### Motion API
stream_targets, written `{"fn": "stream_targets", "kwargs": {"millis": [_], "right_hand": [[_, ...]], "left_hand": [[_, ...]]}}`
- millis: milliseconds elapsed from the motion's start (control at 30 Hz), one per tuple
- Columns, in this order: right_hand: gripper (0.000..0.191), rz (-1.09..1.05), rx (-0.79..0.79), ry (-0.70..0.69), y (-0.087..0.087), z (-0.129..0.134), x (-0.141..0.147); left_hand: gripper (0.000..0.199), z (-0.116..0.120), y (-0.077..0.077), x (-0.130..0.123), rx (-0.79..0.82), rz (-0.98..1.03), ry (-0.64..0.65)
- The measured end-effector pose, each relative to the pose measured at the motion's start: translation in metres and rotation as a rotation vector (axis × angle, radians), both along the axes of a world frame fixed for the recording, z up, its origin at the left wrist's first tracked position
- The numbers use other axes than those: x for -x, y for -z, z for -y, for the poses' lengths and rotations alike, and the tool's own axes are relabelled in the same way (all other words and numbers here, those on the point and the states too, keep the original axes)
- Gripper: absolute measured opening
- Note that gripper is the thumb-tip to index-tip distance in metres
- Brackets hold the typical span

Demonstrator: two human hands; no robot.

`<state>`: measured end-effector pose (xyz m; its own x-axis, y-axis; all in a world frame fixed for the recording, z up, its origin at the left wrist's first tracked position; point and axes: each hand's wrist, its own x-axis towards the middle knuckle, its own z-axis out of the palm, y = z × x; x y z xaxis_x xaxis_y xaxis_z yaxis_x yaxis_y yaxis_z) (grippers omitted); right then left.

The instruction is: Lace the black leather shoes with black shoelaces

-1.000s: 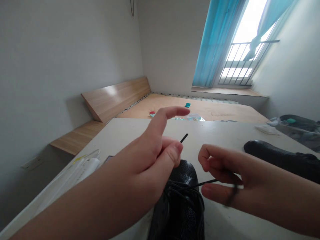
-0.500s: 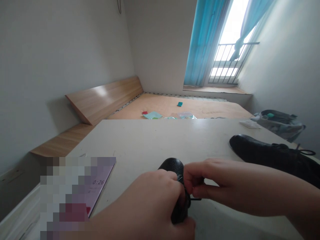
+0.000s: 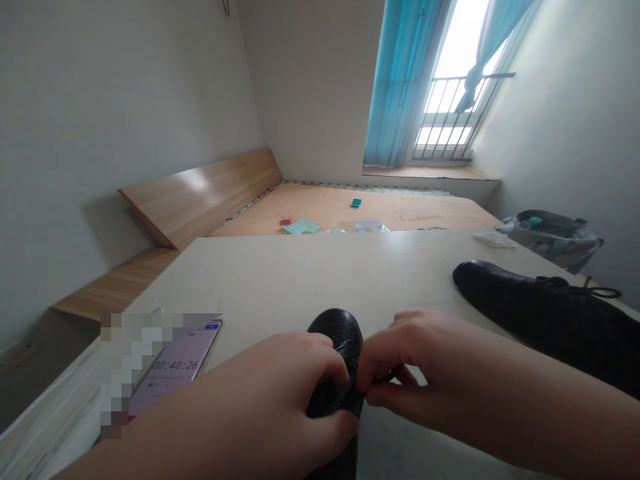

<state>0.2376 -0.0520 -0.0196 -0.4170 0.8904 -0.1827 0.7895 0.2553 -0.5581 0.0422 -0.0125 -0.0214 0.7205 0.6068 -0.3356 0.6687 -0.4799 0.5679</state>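
Observation:
A black leather shoe (image 3: 336, 327) stands on the white table (image 3: 280, 273), its toe pointing away from me. My left hand (image 3: 295, 380) lies over the left side of the shoe, thumb and fingers curled round its upper. At the shoe's right side my right hand (image 3: 400, 360) pinches a black lace between thumb and index finger. The part of the lace under my fingers is hidden. A second black shoe (image 3: 530, 293), with a tied lace, lies on the right of the table, its toe pointing left.
A phone (image 3: 175, 367) showing a timer lies at the left, partly behind my left forearm. A small white packet (image 3: 494, 240) is near the table's far right edge. Beyond stand a bed (image 3: 425, 210) with small items and a bin (image 3: 560, 233).
My left hand has shifted left and its thumb and fingers have spread wider over the shoe. My right hand has moved slightly left, closer against the laces. The view has shifted a little.

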Motion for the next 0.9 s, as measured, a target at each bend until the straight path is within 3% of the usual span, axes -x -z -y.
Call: {"fn": "stream_targets", "kwargs": {"millis": [133, 333, 900], "right_hand": [[0.012, 0.049, -0.05, 0.063, 0.005, 0.0, 0.006], [0.008, 0.153, -0.007, 0.078, 0.005, -0.002, 0.012], [0.004, 0.077, 0.154, 0.048, 0.005, -0.013, -0.004]], "left_hand": [[0.023, -0.003, 0.002, -0.003, 0.037, 0.024, -0.05], [0.026, -0.008, 0.006, -0.006, 0.058, 0.069, -0.025], [0.018, -0.004, 0.007, -0.008, -0.027, 0.125, 0.004]]}}
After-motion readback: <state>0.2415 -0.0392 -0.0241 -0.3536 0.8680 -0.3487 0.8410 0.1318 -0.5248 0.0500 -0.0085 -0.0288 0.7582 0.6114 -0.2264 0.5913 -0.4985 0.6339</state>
